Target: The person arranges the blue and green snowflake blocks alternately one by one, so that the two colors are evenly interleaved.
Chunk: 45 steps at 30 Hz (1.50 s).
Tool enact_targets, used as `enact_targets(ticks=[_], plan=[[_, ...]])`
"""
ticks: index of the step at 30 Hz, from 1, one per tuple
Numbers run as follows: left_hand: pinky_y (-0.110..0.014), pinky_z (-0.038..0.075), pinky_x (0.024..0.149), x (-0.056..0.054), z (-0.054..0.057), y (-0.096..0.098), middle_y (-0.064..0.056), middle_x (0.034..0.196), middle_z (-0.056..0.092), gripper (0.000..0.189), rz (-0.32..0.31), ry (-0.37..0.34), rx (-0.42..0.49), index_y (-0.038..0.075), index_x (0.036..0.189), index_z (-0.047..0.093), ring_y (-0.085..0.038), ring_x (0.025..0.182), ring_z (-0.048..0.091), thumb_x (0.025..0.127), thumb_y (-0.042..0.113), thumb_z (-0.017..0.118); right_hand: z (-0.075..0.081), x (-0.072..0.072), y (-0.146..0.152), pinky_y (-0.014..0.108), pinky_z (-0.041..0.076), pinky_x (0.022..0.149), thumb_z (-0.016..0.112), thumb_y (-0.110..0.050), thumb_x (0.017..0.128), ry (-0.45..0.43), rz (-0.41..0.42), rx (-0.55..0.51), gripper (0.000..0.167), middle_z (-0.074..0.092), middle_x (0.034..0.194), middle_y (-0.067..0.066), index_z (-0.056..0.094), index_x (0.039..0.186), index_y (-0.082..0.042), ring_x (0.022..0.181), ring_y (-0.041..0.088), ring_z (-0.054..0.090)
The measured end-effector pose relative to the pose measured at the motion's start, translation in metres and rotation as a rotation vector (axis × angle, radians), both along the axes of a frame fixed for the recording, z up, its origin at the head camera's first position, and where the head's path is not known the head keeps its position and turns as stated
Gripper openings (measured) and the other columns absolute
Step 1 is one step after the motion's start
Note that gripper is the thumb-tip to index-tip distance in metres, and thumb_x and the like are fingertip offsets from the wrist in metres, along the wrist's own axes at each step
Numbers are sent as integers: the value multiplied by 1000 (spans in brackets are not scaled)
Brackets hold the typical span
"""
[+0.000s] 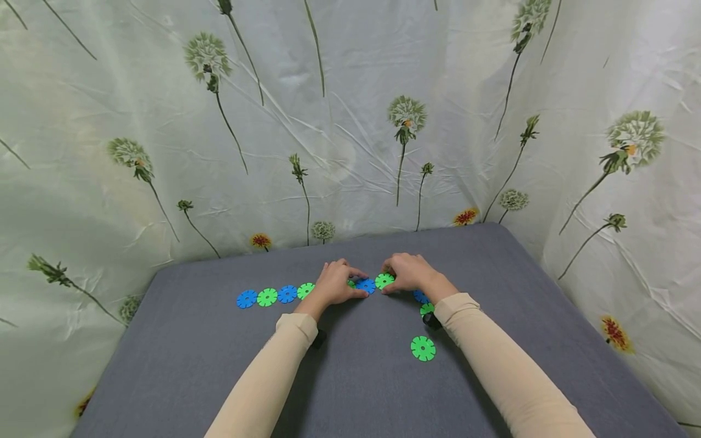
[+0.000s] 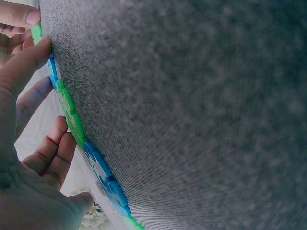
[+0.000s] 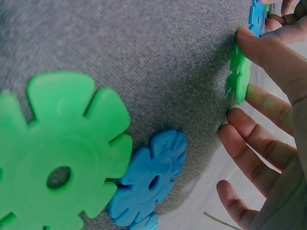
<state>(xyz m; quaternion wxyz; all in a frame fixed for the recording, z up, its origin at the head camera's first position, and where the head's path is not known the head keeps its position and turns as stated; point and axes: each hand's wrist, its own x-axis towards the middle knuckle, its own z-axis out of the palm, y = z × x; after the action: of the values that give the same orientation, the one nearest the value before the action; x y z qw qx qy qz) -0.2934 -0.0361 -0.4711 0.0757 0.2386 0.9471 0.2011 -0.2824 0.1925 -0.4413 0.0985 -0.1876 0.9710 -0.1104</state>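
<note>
Slotted plastic flower discs, blue and green by turns, lie in a row on the table. My left hand (image 1: 333, 283) pinches a blue disc (image 1: 366, 286) by its edges, thumb on the near side and index finger on the far side. Just to the right of it, my right hand (image 1: 411, 272) holds a green disc (image 1: 384, 281) between thumb and fingertip, its edge right at the blue one. The right wrist view shows that green disc (image 3: 241, 72) lying flat at the fingertips. Another green disc (image 1: 351, 283) is mostly hidden behind my left hand.
Leftward the row runs on with a green disc (image 1: 305, 291) and a blue disc (image 1: 246, 298) at its end. Under my right forearm lie a blue disc (image 1: 420, 296) and a green disc (image 1: 427, 309). A separate green disc (image 1: 423, 348) lies nearer on the grey table (image 1: 219, 365). A flowered curtain (image 1: 350, 134) hangs behind.
</note>
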Motion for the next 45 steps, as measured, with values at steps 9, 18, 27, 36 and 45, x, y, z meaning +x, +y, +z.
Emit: enact_targets(ticks=[9, 18, 27, 36, 45], plan=[[-67, 25, 130, 0, 1, 0, -8, 121, 64, 40, -12, 8, 0, 32, 128, 81, -28, 119, 59, 90, 43, 88, 0, 5, -1, 62, 52, 98, 88, -50, 89, 33, -24, 34, 47, 70, 108, 3, 78, 122, -17, 102, 24, 67], [-69, 27, 129, 1, 3, 1, -9, 124, 65, 41, -35, 17, -2, 30, 128, 81, -29, 123, 59, 90, 42, 88, -1, 6, 4, 60, 53, 95, 87, -52, 88, 41, -13, 7, 50, 71, 110, 3, 78, 124, -18, 102, 24, 68], [-69, 27, 128, 2, 8, 4, -9, 130, 65, 46, -65, 23, -26, 29, 133, 78, -32, 128, 59, 91, 45, 87, 9, 8, 19, 64, 50, 104, 86, -48, 91, -70, -23, -46, 50, 75, 121, 5, 75, 130, -19, 115, 27, 70], [-68, 25, 130, 3, 8, 19, -11, 134, 65, 53, -82, 22, -41, 26, 138, 75, -33, 136, 56, 91, 49, 85, 18, 13, 43, 57, 54, 104, 90, -39, 89, -169, -50, -15, 44, 74, 123, 6, 77, 126, -19, 116, 26, 69], [-67, 27, 129, 4, 5, 34, -10, 131, 65, 53, -79, 52, -37, 27, 137, 76, -32, 133, 58, 91, 50, 86, 15, 21, 66, 50, 57, 99, 92, -34, 87, -172, -41, -37, 41, 75, 116, 5, 78, 120, -15, 109, 23, 70]])
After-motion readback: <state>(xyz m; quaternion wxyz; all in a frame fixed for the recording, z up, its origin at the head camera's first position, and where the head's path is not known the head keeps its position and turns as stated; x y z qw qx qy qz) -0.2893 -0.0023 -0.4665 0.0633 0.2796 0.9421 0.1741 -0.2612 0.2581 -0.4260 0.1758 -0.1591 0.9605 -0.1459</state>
